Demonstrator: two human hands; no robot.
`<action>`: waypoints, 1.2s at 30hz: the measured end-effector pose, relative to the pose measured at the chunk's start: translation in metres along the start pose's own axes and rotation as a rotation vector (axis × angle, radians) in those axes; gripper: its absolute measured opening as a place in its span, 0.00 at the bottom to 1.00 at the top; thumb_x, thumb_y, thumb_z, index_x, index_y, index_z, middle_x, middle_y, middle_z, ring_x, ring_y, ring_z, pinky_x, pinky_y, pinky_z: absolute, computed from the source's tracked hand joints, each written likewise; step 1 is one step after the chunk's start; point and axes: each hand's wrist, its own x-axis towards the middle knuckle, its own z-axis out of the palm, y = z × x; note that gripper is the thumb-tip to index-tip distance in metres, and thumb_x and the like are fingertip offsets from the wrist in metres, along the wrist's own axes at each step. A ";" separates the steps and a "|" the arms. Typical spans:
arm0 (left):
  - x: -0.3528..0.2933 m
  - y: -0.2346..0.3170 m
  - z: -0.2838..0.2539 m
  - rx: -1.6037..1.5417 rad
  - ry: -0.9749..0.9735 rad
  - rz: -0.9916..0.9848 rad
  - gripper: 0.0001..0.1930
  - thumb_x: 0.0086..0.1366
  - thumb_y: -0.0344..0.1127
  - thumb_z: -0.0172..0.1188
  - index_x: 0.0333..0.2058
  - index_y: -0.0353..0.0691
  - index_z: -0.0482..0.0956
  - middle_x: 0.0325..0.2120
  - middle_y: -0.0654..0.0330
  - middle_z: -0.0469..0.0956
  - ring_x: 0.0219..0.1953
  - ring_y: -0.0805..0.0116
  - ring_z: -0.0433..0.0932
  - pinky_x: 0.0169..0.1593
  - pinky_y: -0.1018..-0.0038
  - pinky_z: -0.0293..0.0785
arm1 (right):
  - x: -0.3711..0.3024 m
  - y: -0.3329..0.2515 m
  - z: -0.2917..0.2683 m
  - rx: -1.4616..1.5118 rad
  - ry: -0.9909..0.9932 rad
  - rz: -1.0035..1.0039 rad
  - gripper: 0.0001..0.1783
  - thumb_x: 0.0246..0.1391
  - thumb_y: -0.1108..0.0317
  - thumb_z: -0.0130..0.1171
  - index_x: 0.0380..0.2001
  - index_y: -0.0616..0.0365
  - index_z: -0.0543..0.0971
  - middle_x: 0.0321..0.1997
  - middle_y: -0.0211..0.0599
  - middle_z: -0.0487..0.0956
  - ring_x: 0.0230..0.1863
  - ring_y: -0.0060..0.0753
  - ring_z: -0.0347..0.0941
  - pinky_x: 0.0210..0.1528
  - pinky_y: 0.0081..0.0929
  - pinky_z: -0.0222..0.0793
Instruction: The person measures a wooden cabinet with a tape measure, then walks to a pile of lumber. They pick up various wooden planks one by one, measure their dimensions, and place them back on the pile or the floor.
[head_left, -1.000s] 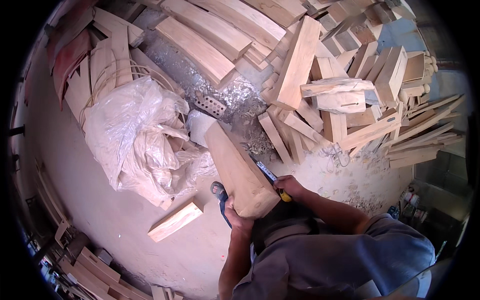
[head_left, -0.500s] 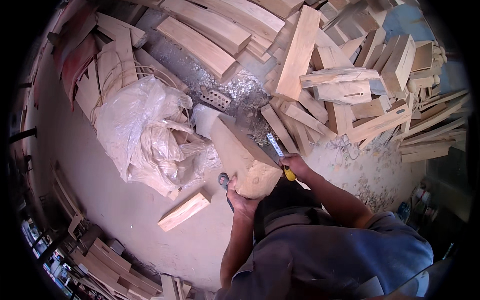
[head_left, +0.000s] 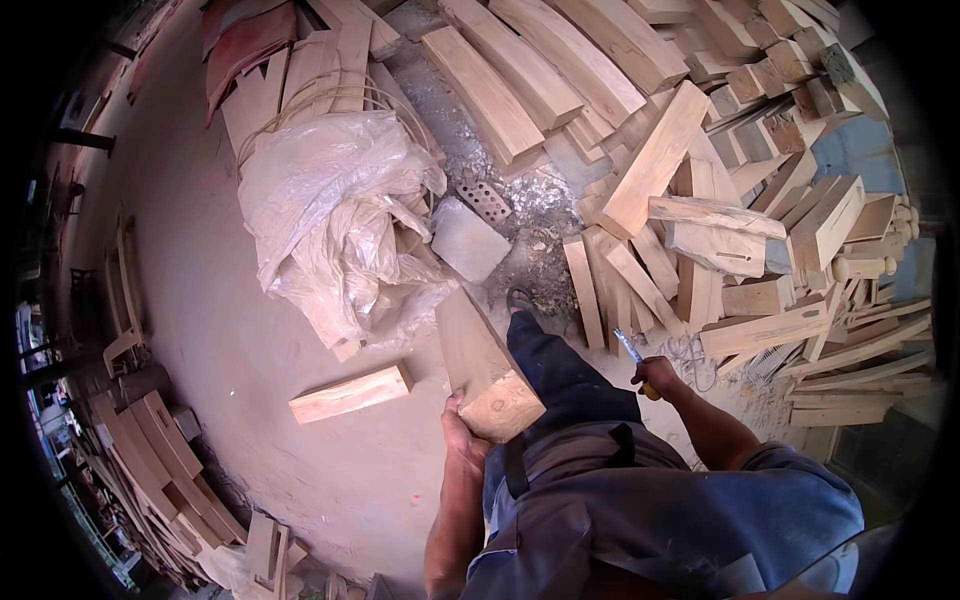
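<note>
A thick wooden block (head_left: pixel 478 362) is held by my left hand (head_left: pixel 462 424), which grips the near left edge of its end. The block's far end points away toward the grey square slab on the floor, and its near end faces me. Out to the right, my right hand (head_left: pixel 656 375) is closed round a yellow handled tool (head_left: pixel 651 391) with a narrow pale blade or strip (head_left: pixel 628 345) sticking out ahead; its exact kind is hard to make out. Left of the held block, a shorter wooden block (head_left: pixel 350 393) lies on the floor.
Clear plastic sheeting (head_left: pixel 340 210) covers a pile of wood at the left. A grey slab (head_left: pixel 470 240) and a perforated brick (head_left: pixel 484 198) lie ahead. Thick beams (head_left: pixel 485 95) and a heap of offcuts (head_left: pixel 735 250) fill the far and right sides. Curved boards (head_left: pixel 165 450) are stacked lower left.
The held block has moved slightly lower and left in view. My right hand has swung right, away from it, with the yellow tool. The whole view has shifted, and my foot has stepped forward.
</note>
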 end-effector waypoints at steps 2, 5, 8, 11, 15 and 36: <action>-0.022 -0.003 -0.027 -0.035 0.113 -0.027 0.30 0.59 0.54 0.54 0.58 0.46 0.69 0.54 0.52 0.74 0.55 0.45 0.73 0.57 0.39 0.65 | -0.003 0.040 -0.003 -0.107 -0.068 -0.017 0.09 0.34 0.66 0.70 0.24 0.53 0.83 0.26 0.35 0.80 0.29 0.38 0.78 0.31 0.36 0.74; -0.041 -0.018 -0.117 -0.109 0.125 -0.012 0.31 0.58 0.55 0.54 0.58 0.48 0.70 0.54 0.52 0.74 0.55 0.44 0.73 0.57 0.38 0.64 | -0.008 0.063 0.012 -0.355 -0.114 -0.096 0.17 0.24 0.63 0.78 0.26 0.45 0.86 0.25 0.29 0.79 0.32 0.38 0.78 0.36 0.34 0.72; -0.075 -0.028 -0.192 -0.163 0.166 -0.027 0.31 0.57 0.55 0.55 0.58 0.48 0.70 0.55 0.52 0.74 0.55 0.44 0.73 0.57 0.38 0.64 | -0.012 0.041 0.045 -0.730 -0.165 -0.281 0.12 0.30 0.62 0.74 0.23 0.49 0.84 0.25 0.33 0.79 0.31 0.41 0.78 0.35 0.38 0.72; -0.090 -0.052 -0.276 -0.203 0.177 0.010 0.31 0.57 0.54 0.55 0.58 0.46 0.70 0.55 0.52 0.74 0.55 0.45 0.73 0.58 0.39 0.64 | -0.012 0.008 0.079 -1.176 -0.194 -0.559 0.08 0.42 0.60 0.66 0.21 0.52 0.81 0.24 0.36 0.79 0.30 0.44 0.78 0.34 0.40 0.72; -0.112 -0.073 -0.338 -0.153 0.329 0.045 0.31 0.58 0.53 0.55 0.57 0.43 0.70 0.53 0.51 0.75 0.53 0.47 0.75 0.58 0.45 0.67 | -0.018 -0.031 0.120 -0.828 -0.245 -0.384 0.12 0.52 0.60 0.55 0.21 0.54 0.78 0.23 0.35 0.79 0.31 0.40 0.79 0.35 0.36 0.74; -0.123 -0.146 -0.555 0.194 1.270 0.167 0.53 0.47 0.56 0.67 0.65 0.26 0.57 0.63 0.35 0.62 0.66 0.46 0.61 0.67 0.61 0.56 | -0.057 -0.146 0.244 -0.909 -0.326 0.139 0.14 0.54 0.65 0.55 0.20 0.62 0.78 0.17 0.32 0.74 0.21 0.25 0.68 0.28 0.26 0.63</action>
